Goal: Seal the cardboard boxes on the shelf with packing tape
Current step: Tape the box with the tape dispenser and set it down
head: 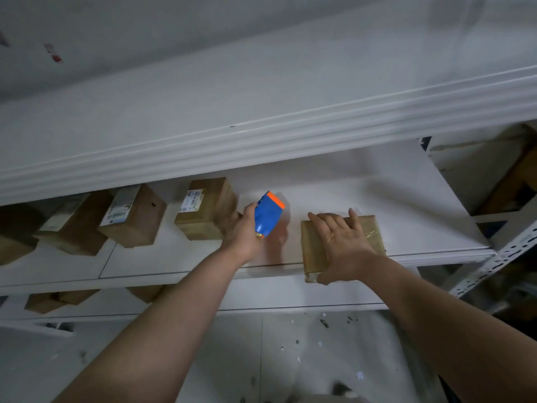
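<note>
One small cardboard box (312, 251), shelf (377, 199) edge: likely light, stiff; best held by sides. My right hand (343, 245) presses flat on top; left hand (242, 232) grips tape dispenser (268, 213).

Reaching fwd & up w/ both bare arms; clutching tape dispenser (268, 215) in left grip (241, 231), fingers curled; pressing right grip (344, 245) flat on box (312, 253), fingers spread, palm down

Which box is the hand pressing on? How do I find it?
Find the white shelf and its front edge on the right. The box lies there alone under the right hand, poking over the edge. The other boxes further left carry white labels; this one shows shiny tape instead.
</note>
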The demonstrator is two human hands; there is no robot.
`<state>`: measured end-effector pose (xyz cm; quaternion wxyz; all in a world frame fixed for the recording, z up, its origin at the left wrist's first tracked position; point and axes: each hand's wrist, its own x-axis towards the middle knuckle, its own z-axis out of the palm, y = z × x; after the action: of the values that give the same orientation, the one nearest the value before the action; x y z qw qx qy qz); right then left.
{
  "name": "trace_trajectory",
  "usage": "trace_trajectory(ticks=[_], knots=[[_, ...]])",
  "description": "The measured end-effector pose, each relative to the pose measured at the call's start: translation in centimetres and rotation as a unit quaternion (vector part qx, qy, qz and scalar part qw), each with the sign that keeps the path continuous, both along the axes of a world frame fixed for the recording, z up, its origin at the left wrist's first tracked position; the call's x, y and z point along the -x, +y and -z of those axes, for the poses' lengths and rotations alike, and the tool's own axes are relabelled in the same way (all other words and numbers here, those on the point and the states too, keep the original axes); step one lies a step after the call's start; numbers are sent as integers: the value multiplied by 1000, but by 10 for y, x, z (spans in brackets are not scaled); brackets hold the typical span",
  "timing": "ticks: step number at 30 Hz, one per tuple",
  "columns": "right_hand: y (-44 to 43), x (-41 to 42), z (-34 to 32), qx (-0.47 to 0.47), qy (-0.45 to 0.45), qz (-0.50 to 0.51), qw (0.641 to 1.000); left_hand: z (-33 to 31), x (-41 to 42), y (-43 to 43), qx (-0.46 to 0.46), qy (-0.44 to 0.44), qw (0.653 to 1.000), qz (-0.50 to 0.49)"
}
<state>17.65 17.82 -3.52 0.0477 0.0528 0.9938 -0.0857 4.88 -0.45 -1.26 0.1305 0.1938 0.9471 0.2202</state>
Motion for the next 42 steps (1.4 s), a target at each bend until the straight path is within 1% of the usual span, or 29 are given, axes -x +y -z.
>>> trace_trajectory(ticks=[2,4,6,8,9,11,12,14,15,16,17,18,19,21,22,23,27,29,30,32,33,34,35,36,37,39,40,41,42], knots=[[0,1,0,5,-1,3,1000,17,-1,2,61,93,994,4],[1,2,-2,10,-9,0,1000,35,-1,1,137,161,977,29],[3,6,-2,20,-15,3,1000,48,-1,-2,167,157,971,67],[4,12,-4,30,-21,13,999,47,-2,-4,165,117,975,92],[5,16,-5,31,-25,17,999,42,-4,-3,140,105,979,100],[5,22,-7,30,-25,21,999,26,-9,7,32,108,990,87],[5,24,-7,30,-29,17,999,18,-15,15,-40,76,994,67],[10,21,-7,40,-40,-3,998,4,-33,35,-140,-78,986,37],[16,16,-7,52,-37,-2,998,4,-40,44,-169,-158,973,25],[22,9,-9,75,-18,19,997,6,-46,52,-186,-210,960,13],[29,0,-7,115,14,67,991,8,-51,60,-189,-230,955,2],[34,-10,-7,164,48,136,976,11,-54,65,-187,-225,956,-10],[39,-19,-3,233,70,211,947,14,-56,70,-186,-211,959,-23],[42,-31,7,409,73,320,852,21,-62,77,-194,-200,959,-50],[41,-33,14,479,67,346,804,24,-63,81,-199,-204,957,-60],[39,-33,19,520,66,360,772,27,-64,83,-204,-213,953,-70],[44,-32,23,592,81,389,701,37,-60,83,-243,-256,932,-85],[43,-35,21,622,72,383,679,35,-59,82,-211,-245,943,-78],[43,-36,21,625,64,381,679,32,-59,83,-168,-216,960,-65],[44,-36,12,595,44,384,705,24,-56,86,-44,-121,992,-20],[45,-35,6,572,28,390,721,18,-54,87,11,-70,997,-3],[47,-33,-1,554,14,396,732,10,-51,87,38,-28,999,0],[48,-31,-13,539,3,403,740,3,-46,86,38,-4,999,-8],[50,-29,-22,529,-3,408,744,-4,-40,85,7,4,1000,-29],[53,-27,-28,519,-9,412,749,-8,-34,83,-59,-28,996,-58],[59,-23,-32,506,-41,422,751,-16,-27,82,-216,-150,959,-101],[58,-24,-32,505,-65,430,746,-14,-25,83,-247,-201,943,-100],[57,-25,-33,494,-76,439,747,-10,-26,84,-249,-220,940,-77],[56,-25,-34,453,-68,441,771,-5,-27,85,-234,-212,947,-53]])
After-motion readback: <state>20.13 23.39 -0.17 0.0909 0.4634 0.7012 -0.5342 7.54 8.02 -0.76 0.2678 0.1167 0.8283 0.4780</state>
